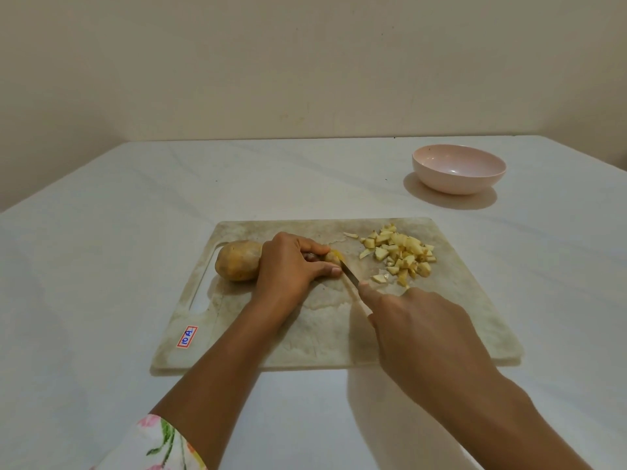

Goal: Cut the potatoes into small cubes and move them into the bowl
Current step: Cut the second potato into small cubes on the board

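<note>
one potato piece (334, 256) in left grip (288, 266), knife (349, 274) seemingly touching

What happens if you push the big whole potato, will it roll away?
It would probably roll or wobble, since the whole potato is rounded and lies on a flat cutting board. It likely feels firm and heavy for its size; its dull, unpeeled skin should not be slippery.

Sticker (187, 337) on cutting board (305, 334) near-left corner reads approx "10 A".
</note>
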